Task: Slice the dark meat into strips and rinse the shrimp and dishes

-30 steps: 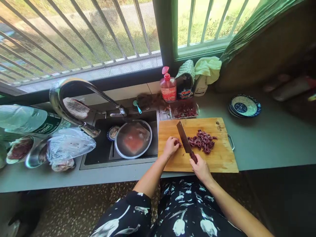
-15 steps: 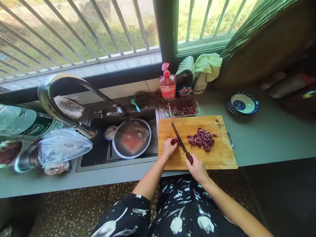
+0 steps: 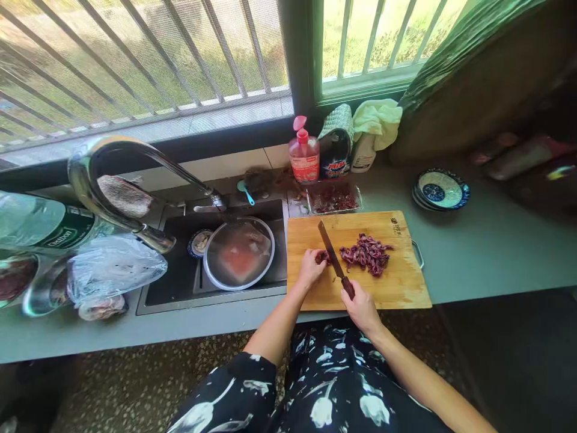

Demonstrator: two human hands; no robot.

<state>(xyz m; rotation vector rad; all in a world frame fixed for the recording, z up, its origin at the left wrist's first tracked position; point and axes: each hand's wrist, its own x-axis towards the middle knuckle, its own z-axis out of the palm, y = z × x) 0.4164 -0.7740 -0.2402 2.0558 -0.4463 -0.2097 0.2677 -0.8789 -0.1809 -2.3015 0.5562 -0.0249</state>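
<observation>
On the wooden cutting board (image 3: 396, 288) my right hand (image 3: 362, 308) grips the dark handle of a kitchen knife (image 3: 331, 249), its blade pointing away from me. Just left of the blade, my left hand (image 3: 311, 267) has its fingers closed on a small piece of dark red meat (image 3: 325, 257), mostly hidden by the fingertips. A pile of sliced dark red meat (image 3: 367, 255) lies right of the knife. Behind the board stands a clear plastic tray (image 3: 334, 198) with more dark meat in it.
Left is a sink (image 3: 180, 282) holding a bowl (image 3: 238, 252) of reddish water and meat, beneath a curved faucet (image 3: 121, 144). A soap bottle (image 3: 305, 159) stands at the back, stacked bowls (image 3: 440, 189) at right. A plastic bag (image 3: 115, 267) lies left of the sink.
The knife has shifted slightly right, its blade now more upright in view. My left hand has moved a little right and up along with it. The sliced pile looks the same.
</observation>
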